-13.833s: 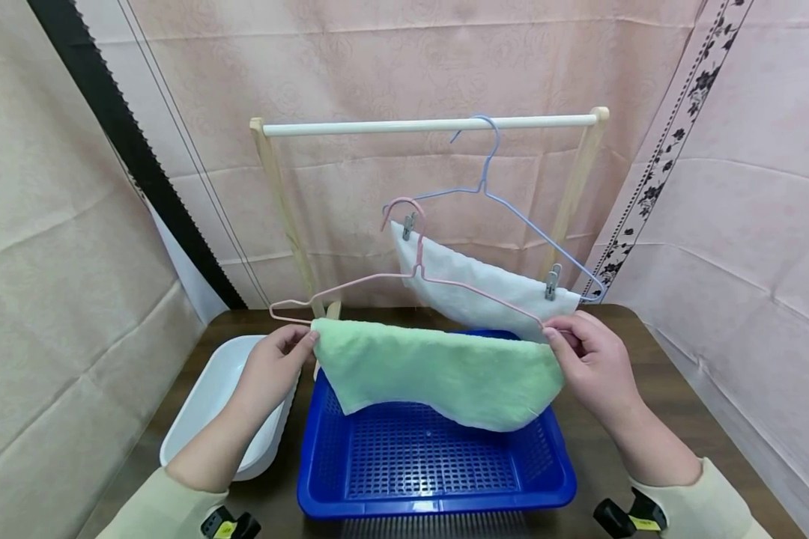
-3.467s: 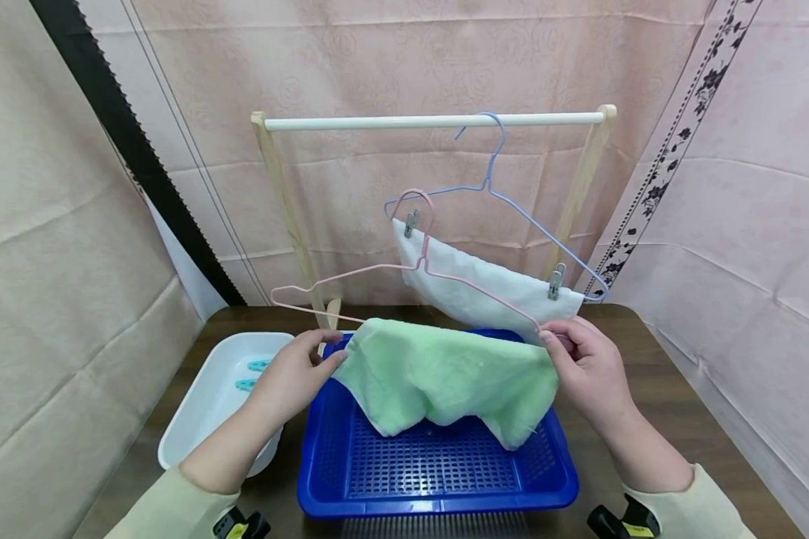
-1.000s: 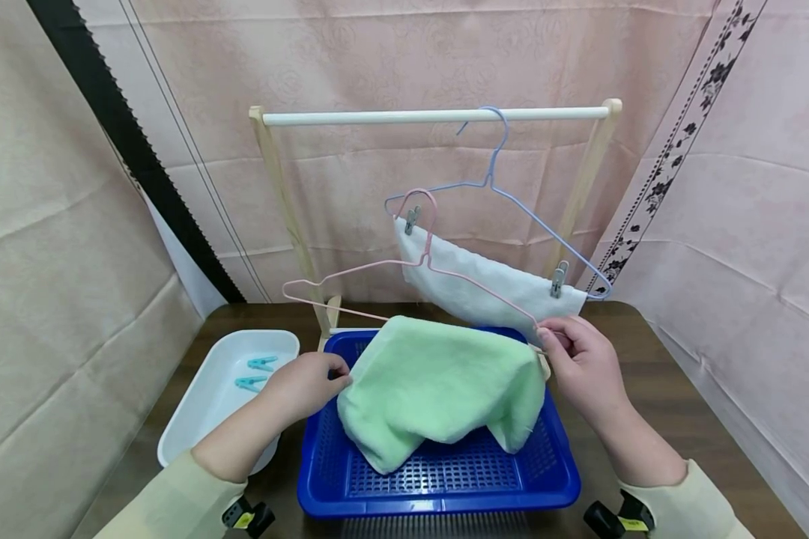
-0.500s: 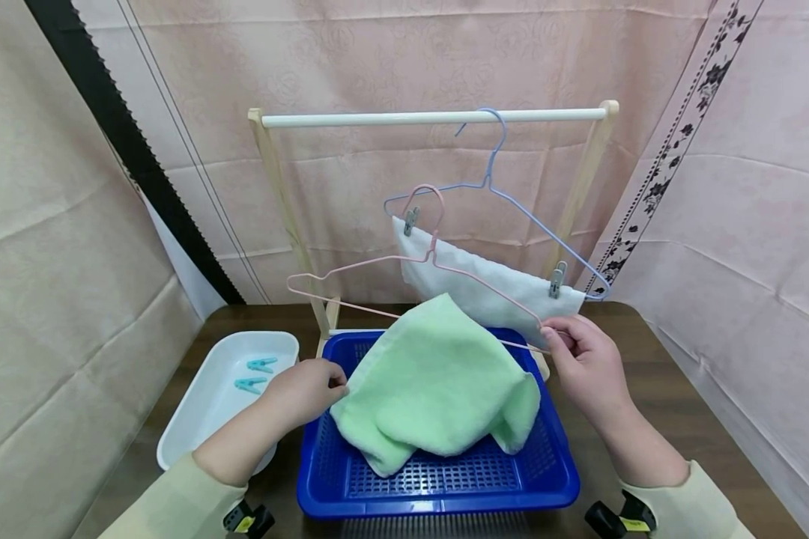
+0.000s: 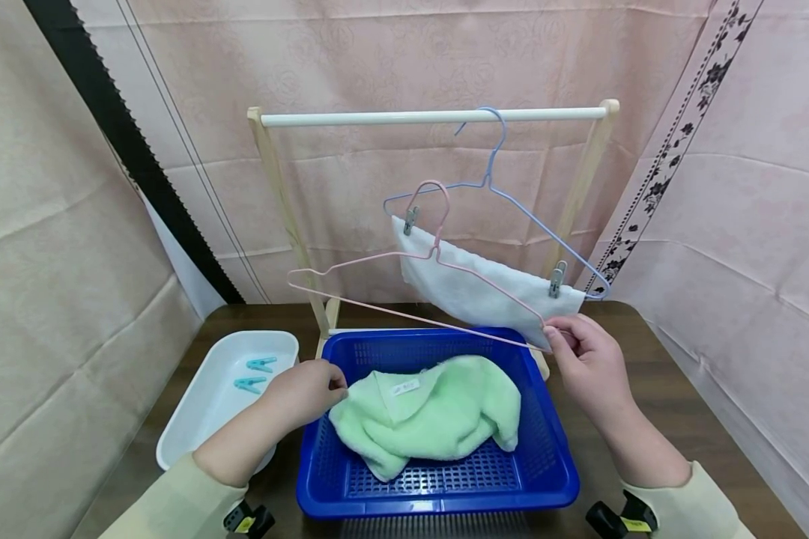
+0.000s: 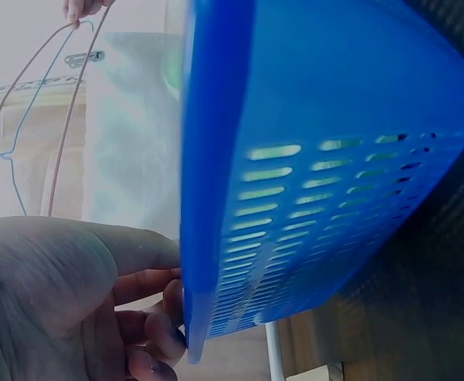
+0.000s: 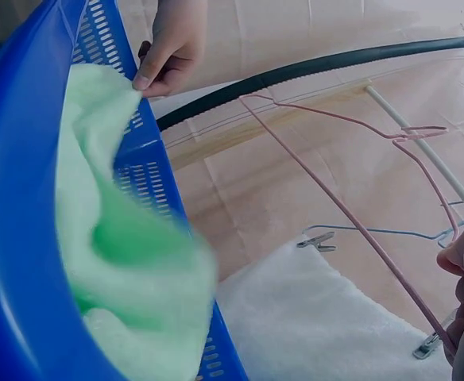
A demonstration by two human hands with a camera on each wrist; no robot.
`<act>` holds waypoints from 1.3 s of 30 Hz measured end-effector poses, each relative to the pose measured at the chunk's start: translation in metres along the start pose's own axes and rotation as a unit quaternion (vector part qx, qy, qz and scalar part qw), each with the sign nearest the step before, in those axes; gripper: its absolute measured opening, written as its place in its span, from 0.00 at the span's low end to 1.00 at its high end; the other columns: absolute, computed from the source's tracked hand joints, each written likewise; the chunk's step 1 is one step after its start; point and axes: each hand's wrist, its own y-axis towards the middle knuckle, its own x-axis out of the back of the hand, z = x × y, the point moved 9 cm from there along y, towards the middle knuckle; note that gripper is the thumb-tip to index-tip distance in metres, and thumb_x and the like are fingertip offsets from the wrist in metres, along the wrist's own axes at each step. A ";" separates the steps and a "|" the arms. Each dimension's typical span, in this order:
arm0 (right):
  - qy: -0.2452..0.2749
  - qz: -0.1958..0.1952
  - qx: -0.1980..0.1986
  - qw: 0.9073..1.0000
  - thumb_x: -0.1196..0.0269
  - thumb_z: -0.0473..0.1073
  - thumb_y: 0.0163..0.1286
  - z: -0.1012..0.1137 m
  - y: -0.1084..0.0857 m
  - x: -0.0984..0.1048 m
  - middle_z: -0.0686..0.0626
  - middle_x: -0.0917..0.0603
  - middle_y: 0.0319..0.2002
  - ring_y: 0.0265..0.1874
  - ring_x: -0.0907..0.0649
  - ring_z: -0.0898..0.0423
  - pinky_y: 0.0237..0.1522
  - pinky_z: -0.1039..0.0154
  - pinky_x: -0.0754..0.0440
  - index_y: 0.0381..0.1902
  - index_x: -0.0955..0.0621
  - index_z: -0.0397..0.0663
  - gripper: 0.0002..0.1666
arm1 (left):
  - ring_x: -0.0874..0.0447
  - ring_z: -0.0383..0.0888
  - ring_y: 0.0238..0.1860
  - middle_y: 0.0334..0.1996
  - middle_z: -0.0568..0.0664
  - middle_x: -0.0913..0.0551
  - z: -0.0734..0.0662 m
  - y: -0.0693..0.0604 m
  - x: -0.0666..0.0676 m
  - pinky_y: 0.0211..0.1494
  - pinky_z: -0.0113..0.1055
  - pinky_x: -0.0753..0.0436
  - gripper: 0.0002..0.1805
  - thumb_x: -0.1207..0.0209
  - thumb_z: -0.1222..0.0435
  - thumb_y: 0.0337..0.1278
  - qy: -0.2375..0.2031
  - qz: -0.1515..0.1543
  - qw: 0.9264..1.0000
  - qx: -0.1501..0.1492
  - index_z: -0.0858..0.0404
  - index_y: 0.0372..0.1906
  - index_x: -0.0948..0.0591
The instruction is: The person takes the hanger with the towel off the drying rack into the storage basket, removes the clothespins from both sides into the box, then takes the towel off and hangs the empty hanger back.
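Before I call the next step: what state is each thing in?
green cloth: crumpled in basket
pink hanger: bare, off the rail
blue hanger: hooked on rail, tilted
white cloth: clipped to blue hanger
grey clips: clamped on white cloth
basket: upright, holding green cloth
tray: upright, teal clips inside
teal clips: lying loose
left hand: pinching green cloth
right hand: gripping pink hanger

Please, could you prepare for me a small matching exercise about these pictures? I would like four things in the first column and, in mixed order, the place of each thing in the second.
Things:
1. green cloth
2. pink hanger
3. blue hanger
4. teal clips

Places:
A. hooked over the white rail
B. in the white tray
C. held by the right hand
D. in the blue basket

Right pairs: 1-D, 2-C, 3-A, 4-B
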 end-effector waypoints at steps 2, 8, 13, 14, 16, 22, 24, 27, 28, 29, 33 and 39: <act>0.000 -0.001 0.000 1.000 0.36 0.29 0.66 0.000 0.000 0.000 0.52 0.26 0.26 0.24 0.30 0.62 0.24 0.74 0.33 0.36 0.15 0.38 0.03 | 0.26 0.41 0.28 0.25 0.41 0.22 0.000 0.000 0.000 0.31 0.37 0.25 0.07 0.37 0.58 0.63 0.002 -0.001 1.000 -0.001 0.52 0.29 0.16; -0.002 -0.003 0.001 1.000 0.36 0.28 0.66 -0.001 -0.001 0.000 0.53 0.26 0.26 0.24 0.30 0.63 0.24 0.74 0.33 0.36 0.15 0.38 0.03 | 0.25 0.41 0.28 0.27 0.41 0.21 0.001 0.000 0.000 0.32 0.38 0.24 0.06 0.36 0.57 0.63 -0.007 0.000 1.000 0.008 0.51 0.31 0.16; -0.001 -0.004 0.002 1.000 0.36 0.28 0.66 0.000 0.000 0.001 0.53 0.26 0.27 0.24 0.30 0.63 0.25 0.74 0.33 0.36 0.15 0.38 0.04 | 0.25 0.41 0.27 0.26 0.41 0.20 0.001 -0.003 0.003 0.32 0.37 0.22 0.07 0.37 0.54 0.64 -0.023 -0.012 1.000 0.012 0.52 0.34 0.15; 0.000 -0.004 0.002 1.000 0.36 0.28 0.66 0.001 0.000 0.001 0.52 0.26 0.27 0.24 0.30 0.63 0.25 0.74 0.33 0.36 0.15 0.37 0.04 | 0.25 0.41 0.27 0.26 0.41 0.20 0.002 -0.003 0.004 0.31 0.36 0.22 0.07 0.37 0.54 0.64 -0.027 -0.015 0.999 0.012 0.52 0.34 0.15; 0.001 -0.003 0.003 1.000 0.36 0.28 0.66 0.001 0.000 0.002 0.52 0.25 0.27 0.24 0.30 0.63 0.25 0.74 0.33 0.36 0.15 0.38 0.04 | 0.25 0.41 0.26 0.25 0.41 0.21 0.002 -0.005 0.006 0.30 0.36 0.24 0.07 0.37 0.54 0.64 -0.033 -0.021 0.999 0.010 0.52 0.34 0.15; -0.005 -0.003 0.003 1.000 0.35 0.29 0.66 0.002 -0.001 0.005 0.52 0.27 0.25 0.24 0.31 0.62 0.24 0.74 0.33 0.36 0.15 0.38 0.04 | 0.25 0.41 0.27 0.26 0.41 0.21 0.007 -0.009 0.011 0.30 0.36 0.24 0.08 0.38 0.53 0.65 -0.046 -0.034 0.998 0.017 0.52 0.36 0.15; -0.008 -0.004 0.003 1.000 0.35 0.29 0.66 0.003 -0.001 0.006 0.53 0.27 0.25 0.24 0.31 0.62 0.23 0.74 0.34 0.36 0.15 0.38 0.04 | 0.24 0.41 0.28 0.28 0.40 0.20 0.010 -0.011 0.015 0.32 0.37 0.23 0.08 0.38 0.53 0.65 -0.050 -0.041 0.998 0.021 0.52 0.38 0.15; -0.011 -0.005 0.006 1.000 0.35 0.29 0.66 0.003 -0.001 0.009 0.53 0.28 0.25 0.23 0.31 0.62 0.23 0.73 0.34 0.36 0.15 0.38 0.04 | 0.23 0.40 0.31 0.31 0.41 0.18 0.015 -0.016 0.023 0.36 0.40 0.20 0.09 0.38 0.53 0.65 -0.053 -0.062 0.997 0.017 0.52 0.40 0.15; -0.011 -0.006 0.007 1.000 0.35 0.29 0.66 0.003 0.000 0.010 0.53 0.28 0.25 0.23 0.31 0.62 0.23 0.73 0.34 0.36 0.15 0.38 0.04 | 0.22 0.40 0.33 0.32 0.41 0.18 0.016 -0.018 0.026 0.38 0.41 0.19 0.09 0.38 0.52 0.65 -0.053 -0.072 0.996 0.015 0.52 0.41 0.15; -0.013 -0.007 0.008 1.000 0.35 0.29 0.66 0.003 0.000 0.010 0.53 0.28 0.25 0.24 0.31 0.62 0.23 0.73 0.34 0.36 0.15 0.38 0.04 | 0.21 0.39 0.34 0.34 0.41 0.17 0.018 -0.020 0.028 0.40 0.42 0.18 0.10 0.39 0.52 0.66 -0.053 -0.080 0.995 0.014 0.53 0.43 0.15; -0.017 -0.010 0.012 1.000 0.35 0.29 0.66 0.003 0.000 0.014 0.52 0.28 0.25 0.24 0.31 0.63 0.24 0.74 0.34 0.36 0.15 0.38 0.03 | 0.19 0.44 0.40 0.39 0.45 0.17 0.023 -0.028 0.037 0.45 0.47 0.17 0.17 0.40 0.51 0.67 -0.049 -0.114 0.992 0.003 0.56 0.52 0.17; -0.021 -0.009 0.009 1.000 0.35 0.29 0.65 0.003 0.000 0.017 0.53 0.28 0.24 0.23 0.32 0.63 0.23 0.74 0.35 0.36 0.15 0.39 0.03 | 0.26 0.61 0.62 0.61 0.59 0.23 0.030 -0.035 0.047 0.60 0.62 0.26 0.30 0.42 0.46 0.66 -0.022 -0.147 0.989 0.001 0.59 0.66 0.25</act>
